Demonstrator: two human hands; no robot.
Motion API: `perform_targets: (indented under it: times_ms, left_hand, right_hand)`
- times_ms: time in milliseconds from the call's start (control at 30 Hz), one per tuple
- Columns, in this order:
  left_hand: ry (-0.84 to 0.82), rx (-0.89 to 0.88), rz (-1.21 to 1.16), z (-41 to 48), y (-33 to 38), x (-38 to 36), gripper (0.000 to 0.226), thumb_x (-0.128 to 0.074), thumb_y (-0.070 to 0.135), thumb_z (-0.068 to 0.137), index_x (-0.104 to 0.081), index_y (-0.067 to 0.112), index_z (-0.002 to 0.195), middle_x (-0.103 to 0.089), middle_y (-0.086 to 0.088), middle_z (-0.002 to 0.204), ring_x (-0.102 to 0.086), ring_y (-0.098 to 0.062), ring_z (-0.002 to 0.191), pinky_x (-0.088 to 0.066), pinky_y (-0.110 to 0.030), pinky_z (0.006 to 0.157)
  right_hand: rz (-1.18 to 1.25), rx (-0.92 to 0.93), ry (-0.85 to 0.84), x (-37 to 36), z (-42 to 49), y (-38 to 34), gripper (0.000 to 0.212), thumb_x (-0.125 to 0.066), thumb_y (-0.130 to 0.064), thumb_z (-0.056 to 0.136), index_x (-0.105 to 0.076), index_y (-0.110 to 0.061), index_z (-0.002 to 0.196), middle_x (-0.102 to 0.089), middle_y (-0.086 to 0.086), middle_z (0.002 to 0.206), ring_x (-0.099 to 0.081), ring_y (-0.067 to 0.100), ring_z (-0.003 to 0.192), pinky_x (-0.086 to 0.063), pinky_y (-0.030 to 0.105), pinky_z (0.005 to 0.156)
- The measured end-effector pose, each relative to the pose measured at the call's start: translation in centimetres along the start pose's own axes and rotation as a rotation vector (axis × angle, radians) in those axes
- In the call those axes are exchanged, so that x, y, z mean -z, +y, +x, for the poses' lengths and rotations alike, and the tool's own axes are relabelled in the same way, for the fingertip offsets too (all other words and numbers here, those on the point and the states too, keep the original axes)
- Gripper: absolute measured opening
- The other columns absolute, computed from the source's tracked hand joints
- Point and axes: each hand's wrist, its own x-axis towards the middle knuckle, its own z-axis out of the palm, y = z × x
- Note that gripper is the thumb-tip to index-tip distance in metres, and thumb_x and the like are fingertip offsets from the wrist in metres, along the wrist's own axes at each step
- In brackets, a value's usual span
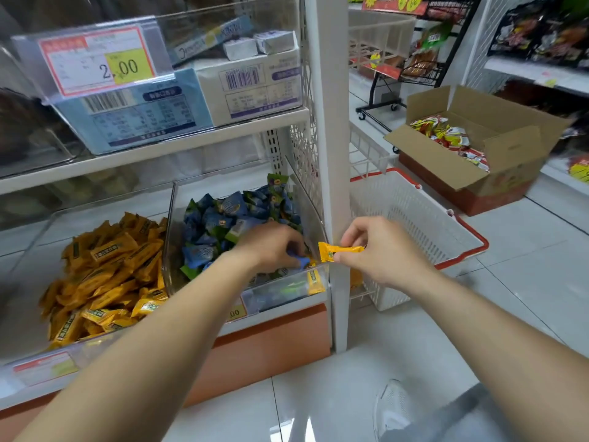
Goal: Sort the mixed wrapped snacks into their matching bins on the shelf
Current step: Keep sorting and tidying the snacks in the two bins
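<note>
Two clear bins stand side by side on the lower shelf. The left bin (pixel 28 349) holds a heap of yellow wrapped snacks (pixel 105 275). The right bin (pixel 314 224) holds blue and green wrapped snacks (pixel 223 218), with a yellow one (pixel 314 280) at its front right corner. My left hand (pixel 271 247) reaches into the right bin, its fingers curled round a blue wrapped snack (pixel 301 261). My right hand (pixel 379 250) pinches one yellow wrapped snack (pixel 338 251) level, just outside the right bin's front corner by the white shelf post.
A white shelf post (pixel 331 122) rises right of the bins. A white basket with red rim (pixel 424 224) sits on the tiled floor beside it. An open cardboard box (pixel 510 148) of snack packs lies further back. Boxed goods fill the upper shelf (pixel 159 151). My shoe (pixel 393 406) shows below.
</note>
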Motion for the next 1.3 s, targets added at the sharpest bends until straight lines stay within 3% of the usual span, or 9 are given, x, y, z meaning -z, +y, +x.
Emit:
perform_targets:
  times_ms: [267, 367, 600, 767, 900, 1000, 1100, 1233, 1300]
  left_hand:
    - [0.196, 0.021, 0.362, 0.5, -2.1, 0.0, 0.010, -0.073, 0.020, 0.086, -0.070, 0.027, 0.092, -0.051, 0.002, 0.103, -0.046, -0.024, 0.105, -0.040, -0.036, 0.077]
    - [0.107, -0.027, 0.153, 1.3, -1.7, -0.7, 0.019, -0.064, 0.005, 0.090, -0.071, 0.020, 0.100, -0.058, 0.001, 0.106, -0.058, -0.024, 0.100, -0.046, -0.033, 0.075]
    - [-0.178, 0.069, -0.296, 2.3, 0.0, -0.8, 0.047, -0.072, 0.029, 0.089, -0.059, 0.016, 0.133, -0.066, 0.000, 0.126, -0.062, -0.016, 0.112, -0.051, -0.036, 0.100]
    - [-0.261, 0.095, -0.082, 3.5, 1.0, -1.7, 0.040, -0.068, 0.045, 0.085, -0.061, 0.023, 0.117, -0.066, 0.001, 0.111, -0.059, -0.018, 0.094, -0.050, -0.031, 0.079]
    - [-0.292, 0.142, 0.018, 3.9, 1.3, -2.0, 0.052, -0.067, 0.050, 0.084, -0.055, 0.026, 0.128, -0.063, 0.003, 0.118, -0.058, -0.021, 0.103, -0.051, -0.033, 0.086]
    - [-0.365, 0.127, -0.185, 3.6, 1.1, -2.4, 0.057, -0.075, 0.044, 0.083, -0.052, 0.021, 0.130, -0.058, 0.003, 0.123, -0.055, -0.021, 0.107, -0.045, -0.029, 0.086]
    - [-0.309, 0.087, -0.338, 2.9, 0.6, -3.0, 0.031, -0.066, 0.034, 0.092, -0.060, 0.017, 0.118, -0.063, -0.002, 0.120, -0.058, -0.021, 0.109, -0.045, -0.031, 0.089]
    - [-0.194, 0.058, -0.511, 2.1, 0.0, -2.1, 0.021, -0.071, 0.032, 0.089, -0.069, 0.022, 0.108, -0.066, 0.011, 0.098, -0.056, 0.005, 0.081, -0.040, -0.012, 0.066]
    - [-0.084, 0.096, -0.630, 1.7, -0.4, -1.3, 0.011, -0.073, 0.034, 0.087, -0.067, 0.029, 0.095, -0.064, 0.018, 0.086, -0.057, 0.004, 0.074, -0.040, -0.011, 0.058]
  right_hand:
    - [-0.045, 0.011, 0.019, 0.1, 0.5, 0.3, 0.019, -0.082, -0.040, 0.070, -0.064, -0.032, 0.072, -0.065, -0.012, 0.066, -0.061, 0.003, 0.062, -0.051, 0.029, 0.053]
    - [-0.048, 0.020, 0.017, 0.1, 0.4, 0.2, 0.019, -0.081, -0.040, 0.070, -0.063, -0.032, 0.071, -0.065, -0.012, 0.065, -0.061, 0.003, 0.060, -0.048, 0.027, 0.050]
    - [-0.034, 0.031, 0.001, 0.2, 0.3, 0.0, 0.019, -0.081, -0.037, 0.072, -0.063, -0.031, 0.072, -0.064, -0.011, 0.067, -0.061, 0.004, 0.062, -0.045, 0.025, 0.050]
    - [-0.022, 0.030, -0.011, 0.2, 0.2, 0.2, 0.018, -0.080, -0.036, 0.073, -0.063, -0.030, 0.074, -0.065, -0.009, 0.069, -0.063, 0.007, 0.065, -0.052, 0.030, 0.054]
    - [-0.027, 0.038, -0.026, 0.4, 0.0, 0.4, 0.019, -0.080, -0.036, 0.074, -0.063, -0.029, 0.073, -0.065, -0.008, 0.066, -0.062, 0.007, 0.063, -0.051, 0.028, 0.054]
    - [-0.022, 0.018, -0.045, 0.6, 0.0, 0.4, 0.018, -0.081, -0.033, 0.073, -0.063, -0.029, 0.072, -0.065, -0.008, 0.066, -0.062, 0.006, 0.062, -0.049, 0.027, 0.054]
    - [-0.033, 0.018, -0.059, 0.7, -0.1, 0.1, 0.018, -0.081, -0.033, 0.073, -0.063, -0.029, 0.072, -0.065, -0.008, 0.066, -0.060, 0.002, 0.060, -0.041, 0.020, 0.050]
    - [0.002, 0.019, -0.064, 0.6, -0.1, -0.4, 0.018, -0.082, -0.034, 0.073, -0.064, -0.030, 0.073, -0.066, -0.009, 0.065, -0.059, 0.000, 0.058, -0.038, 0.012, 0.046]
    - [0.044, 0.010, -0.057, 0.5, -0.2, -0.7, 0.018, -0.082, -0.034, 0.074, -0.065, -0.028, 0.074, -0.066, -0.008, 0.063, -0.060, -0.001, 0.056, -0.038, 0.012, 0.046]
